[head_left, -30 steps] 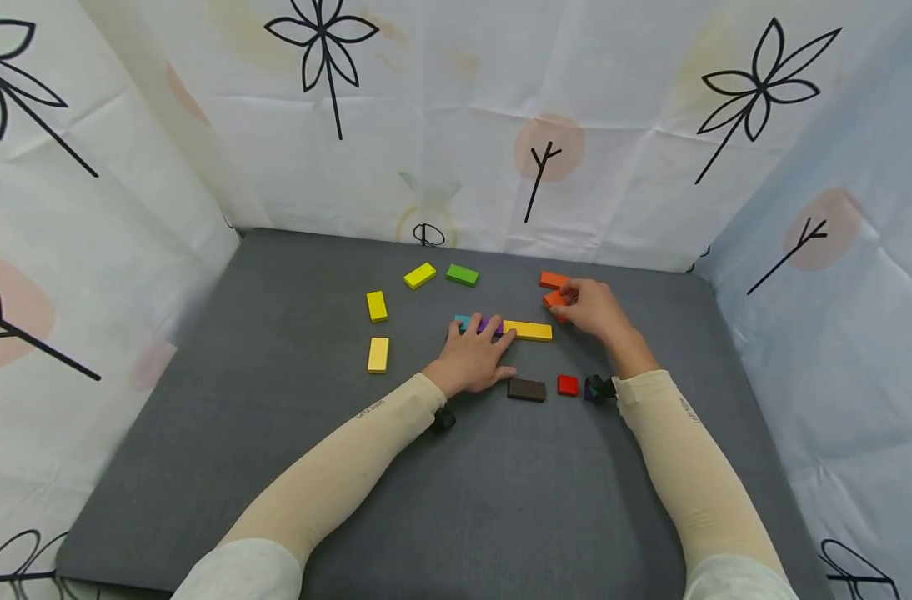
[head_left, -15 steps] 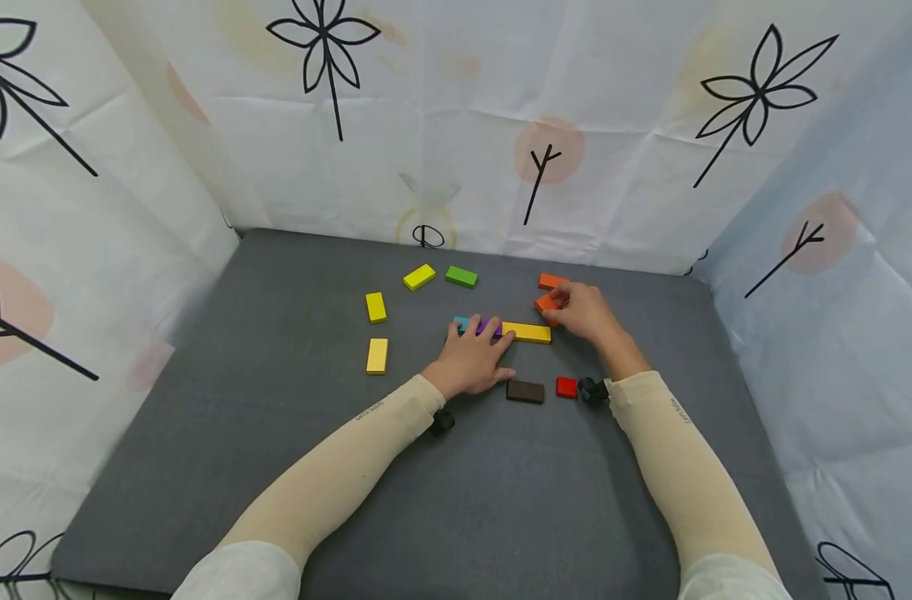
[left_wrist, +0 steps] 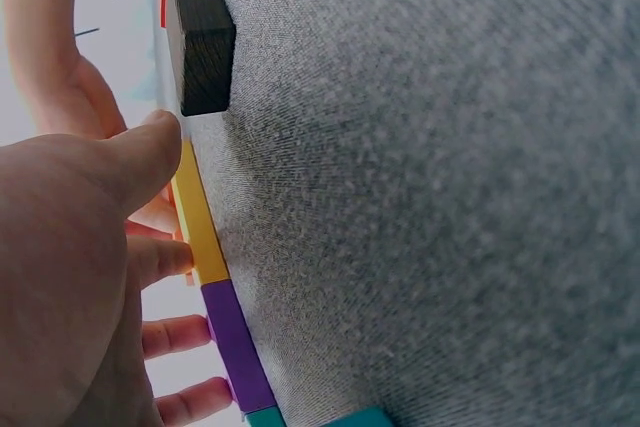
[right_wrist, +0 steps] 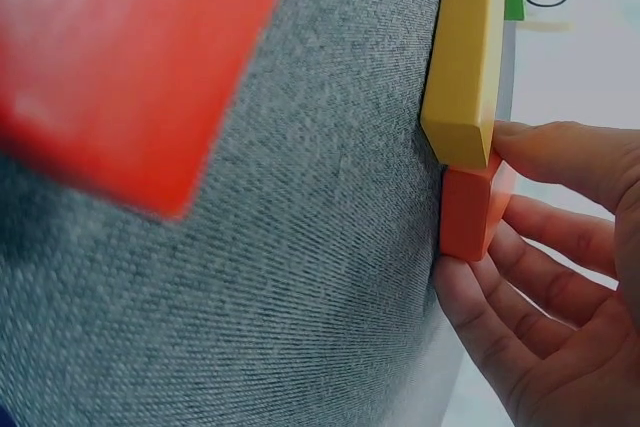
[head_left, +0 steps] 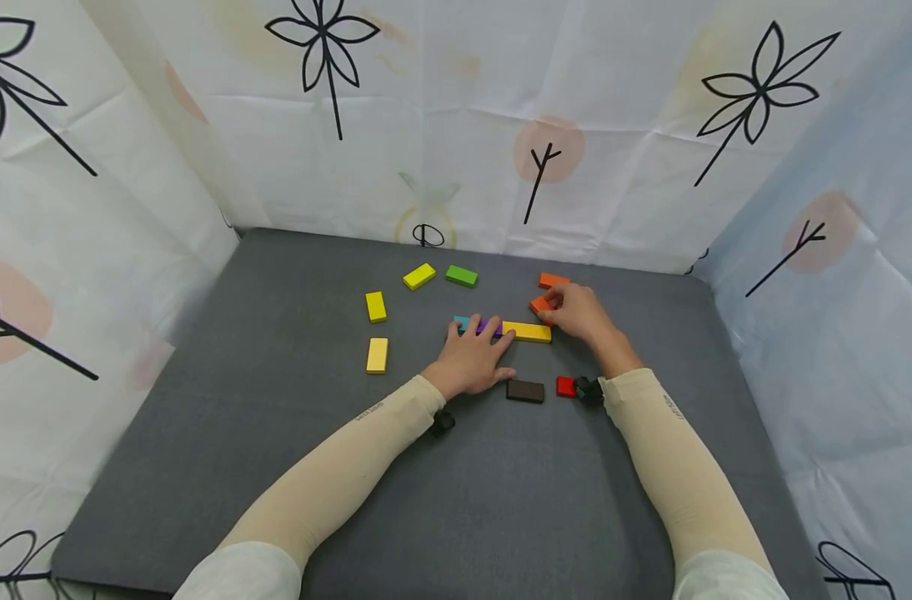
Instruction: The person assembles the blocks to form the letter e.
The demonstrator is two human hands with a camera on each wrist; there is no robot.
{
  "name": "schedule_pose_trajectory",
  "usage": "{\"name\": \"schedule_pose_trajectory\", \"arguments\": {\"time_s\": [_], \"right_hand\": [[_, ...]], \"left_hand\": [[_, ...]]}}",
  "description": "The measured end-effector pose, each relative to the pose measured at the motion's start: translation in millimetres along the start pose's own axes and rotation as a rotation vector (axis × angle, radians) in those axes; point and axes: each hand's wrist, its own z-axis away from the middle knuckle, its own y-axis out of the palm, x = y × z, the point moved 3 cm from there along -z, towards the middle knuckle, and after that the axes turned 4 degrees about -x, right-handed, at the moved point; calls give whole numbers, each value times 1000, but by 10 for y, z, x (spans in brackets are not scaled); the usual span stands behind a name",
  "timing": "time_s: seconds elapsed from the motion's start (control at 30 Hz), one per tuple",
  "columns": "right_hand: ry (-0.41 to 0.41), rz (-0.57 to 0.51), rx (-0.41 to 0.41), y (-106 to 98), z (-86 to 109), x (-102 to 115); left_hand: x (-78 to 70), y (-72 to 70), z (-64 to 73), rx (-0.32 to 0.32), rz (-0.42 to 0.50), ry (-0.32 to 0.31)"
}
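My left hand (head_left: 471, 360) lies with spread fingers over a row of blocks. Its fingertips touch the purple block (left_wrist: 238, 342) and the near end of the yellow-orange block (head_left: 529, 332); a teal block (head_left: 461, 323) ends the row at the left, partly hidden by fingers. Just behind the row's right end, my right hand (head_left: 582, 315) pinches an orange block (right_wrist: 466, 209) flat on the table between thumb and fingers. In the right wrist view that block sits behind the yellow-orange one; whether they touch I cannot tell.
Another orange block (head_left: 552, 280) lies farther back. A dark brown block (head_left: 525, 392) and a red block (head_left: 565, 386) are in front of the row. Leftward lie a green block (head_left: 462, 276) and several yellow ones (head_left: 377, 356). Printed cloth (head_left: 456, 125) walls the grey table (head_left: 276, 400).
My right hand has slid the pinched orange block a short way left, mostly in the first half second. The left hand stays where it was on the row.
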Motion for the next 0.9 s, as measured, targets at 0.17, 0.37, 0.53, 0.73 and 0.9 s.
{"name": "schedule_pose_trajectory", "arguments": {"time_s": [0.17,0.37,0.53,0.73,0.9], "right_hand": [[-9,9,9,0,8,27],[-8,15,9,-5,14,31],[-25,36,18,3,8,47],[-21,35,29,-2,14,58],[-17,33,30,2,9,46]], "left_hand": [[-7,-3,8,-2,-5,-3],[-22,6,0,-4,-18,4],[-18,15,-4,0,-19,-6],[-9,21,-10,10,-19,1],[0,23,-16,7,-11,-1]]}}
